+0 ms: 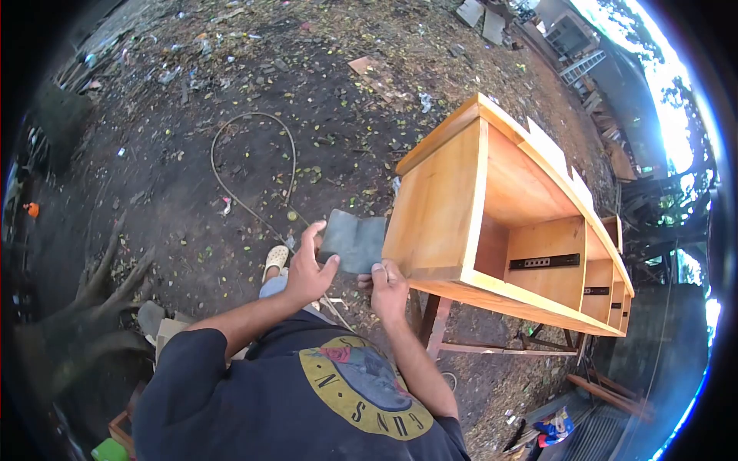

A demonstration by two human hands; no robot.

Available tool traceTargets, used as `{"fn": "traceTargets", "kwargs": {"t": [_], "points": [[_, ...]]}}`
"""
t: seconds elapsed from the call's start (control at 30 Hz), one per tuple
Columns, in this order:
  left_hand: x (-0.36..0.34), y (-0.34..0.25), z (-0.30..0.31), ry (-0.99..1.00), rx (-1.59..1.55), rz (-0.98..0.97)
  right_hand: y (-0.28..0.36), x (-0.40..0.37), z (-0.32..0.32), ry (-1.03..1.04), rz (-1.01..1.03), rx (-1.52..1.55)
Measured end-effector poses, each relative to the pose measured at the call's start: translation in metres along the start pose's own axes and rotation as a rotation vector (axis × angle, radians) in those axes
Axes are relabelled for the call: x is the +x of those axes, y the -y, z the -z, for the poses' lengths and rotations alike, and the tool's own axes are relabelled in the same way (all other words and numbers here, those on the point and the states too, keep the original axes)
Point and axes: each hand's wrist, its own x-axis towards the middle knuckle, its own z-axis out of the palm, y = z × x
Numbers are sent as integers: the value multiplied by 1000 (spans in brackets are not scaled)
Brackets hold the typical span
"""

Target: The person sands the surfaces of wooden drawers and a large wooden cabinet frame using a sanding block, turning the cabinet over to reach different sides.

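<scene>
Between my two hands is a dark grey-green sheet (354, 240), slightly creased, that looks like sandpaper. My left hand (309, 269) pinches its left edge, thumb on the near face. My right hand (387, 290) grips its lower right corner, close beside the end panel of a wooden cabinet (435, 211). The cabinet is light varnished wood with open compartments and black metal drawer slides (544, 262) inside. Whether my right fingers touch the cabinet I cannot tell.
Reddish-brown support legs (435, 326) stand under the cabinet. A thin hose (213, 157) loops over the leaf-strewn ground. A light clog (275, 260) shows below my left hand. Corrugated sheets (607, 419) lie at the lower right, and a ladder (583, 67) is farther back.
</scene>
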Motion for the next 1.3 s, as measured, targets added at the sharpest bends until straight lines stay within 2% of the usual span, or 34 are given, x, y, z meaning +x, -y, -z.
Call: {"fn": "traceTargets", "kwargs": {"t": [0.07, 0.1, 0.17, 0.2, 0.3, 0.33, 0.4, 0.43, 0.5, 0.57, 0.63, 0.7, 0.77, 0.8, 0.9, 1.0, 1.07, 1.1, 1.13, 1.23, 1.3], "points": [[6, -9, 7, -50, 323, -176, 6, 1, 2, 48, 19, 19], [8, -10, 10, 45, 405, -275, 10, 1, 4, 71, 29, 28], [11, -8, 16, 245, 566, -476, 20, 2, 3, 36, 186, -136], [11, 5, 13, 406, 520, -492, 23, 3, 2, 18, 264, -218], [0, -9, 1, 545, 138, -94, 31, 10, 3, 36, 521, -290], [4, -19, 0, 549, 78, 34, 30, 12, 4, 87, 427, -226], [10, -24, -9, 456, 88, 103, 23, 14, 4, 191, 230, -97], [12, -24, -11, 408, 91, 141, 24, 14, 3, 199, 258, -133], [15, 0, -18, 381, 126, 25, 31, 11, 2, 218, 314, -209], [22, 15, -26, 315, 129, -87, 73, -19, 5, 123, 378, -282], [21, 23, -33, 230, 101, -176, 137, -48, 37, 84, 672, -339], [17, 39, -53, 235, 41, -68, 168, -56, 99, -32, 831, -498], [12, 49, -78, 242, -23, -14, 178, -40, 141, -285, 958, -299], [9, 50, -93, 251, -43, 38, 185, -30, 165, -400, 908, -381], [-2, 58, -139, 274, -102, 98, 183, -1, 205, -481, 633, -528], [-11, 44, -159, 377, -196, 92, 142, 25, 234, -386, 532, -572], [-19, 33, -158, 477, -316, 98, 145, 22, 223, -328, 428, -670], [-23, 34, -162, 462, -322, 82, 145, 22, 217, -298, 379, -717], [-26, 35, -168, 447, -326, 62, 142, 26, 213, -314, 459, -648], [-28, 36, -179, 419, -335, 75, 145, 26, 214, -290, 370, -733], [-19, 40, -185, 411, -347, 117, 140, 25, 211, -329, 432, -758]]}}
